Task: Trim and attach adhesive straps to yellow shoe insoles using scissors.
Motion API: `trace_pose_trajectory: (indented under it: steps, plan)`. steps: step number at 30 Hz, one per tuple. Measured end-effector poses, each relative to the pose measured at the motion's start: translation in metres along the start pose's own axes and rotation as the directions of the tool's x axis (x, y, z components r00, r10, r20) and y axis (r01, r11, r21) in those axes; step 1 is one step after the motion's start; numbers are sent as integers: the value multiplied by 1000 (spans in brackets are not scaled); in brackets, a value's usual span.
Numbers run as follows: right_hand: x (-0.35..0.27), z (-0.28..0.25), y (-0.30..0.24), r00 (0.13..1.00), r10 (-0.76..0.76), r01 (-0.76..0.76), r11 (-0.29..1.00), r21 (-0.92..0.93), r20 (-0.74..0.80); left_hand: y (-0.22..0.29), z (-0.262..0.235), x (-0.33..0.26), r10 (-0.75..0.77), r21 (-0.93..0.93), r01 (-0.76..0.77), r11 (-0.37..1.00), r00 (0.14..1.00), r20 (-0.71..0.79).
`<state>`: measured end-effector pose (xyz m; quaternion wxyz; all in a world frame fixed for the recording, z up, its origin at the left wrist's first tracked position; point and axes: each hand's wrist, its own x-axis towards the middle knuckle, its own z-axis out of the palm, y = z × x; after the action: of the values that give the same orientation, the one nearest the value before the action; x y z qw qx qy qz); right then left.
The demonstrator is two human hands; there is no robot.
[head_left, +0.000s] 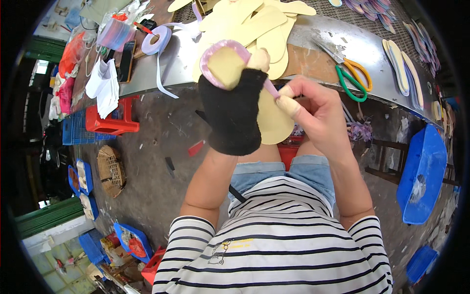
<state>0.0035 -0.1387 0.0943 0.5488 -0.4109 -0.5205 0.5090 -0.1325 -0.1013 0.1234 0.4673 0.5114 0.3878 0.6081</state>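
Pale-yellow insole (275, 122) gripped in black-gloved left hand (232, 110); right hand (318, 110) pinching lilac strip (270, 89).

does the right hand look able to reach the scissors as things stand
Probably yes: the scissors lie close by, with nothing seen across them. But the right hand is pinching the lilac strip, so it would likely need to let go first.

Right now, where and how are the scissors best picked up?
Probably by the handles, the right hand coming from the near side once it releases the strip: the scissors lie on the table with both loops toward the person, by the near edge, and blades pointing away to the left.
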Motion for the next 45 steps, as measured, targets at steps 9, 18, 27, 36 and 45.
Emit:
trace_pose_trajectory:
  steps: [9, 18, 27, 36, 45]
  plan:
    - [24, -1, 4, 997, 31, -28, 999, 37, -73, -50, -20, -8, -158, -247, 235, 940, 942, 297]
    - [11, -7, 3, 961, 268, -247, 944, 218, -74, -37, -17, -8, -69, -336, 109, 935, 989, 129]
    - [12, -23, 24, 961, 153, -207, 951, 232, 230, -45, -33, 13, -302, 31, 326, 945, 831, 468]
    - [29, -156, 20, 957, -189, -133, 391, -911, -220, -25, -99, 2, -517, -327, 816, 477, 561, 646]
    - [21, -173, 45, 973, -87, -194, 179, -964, -212, -34, -57, -21, -287, -640, 736, 222, 676, 678]
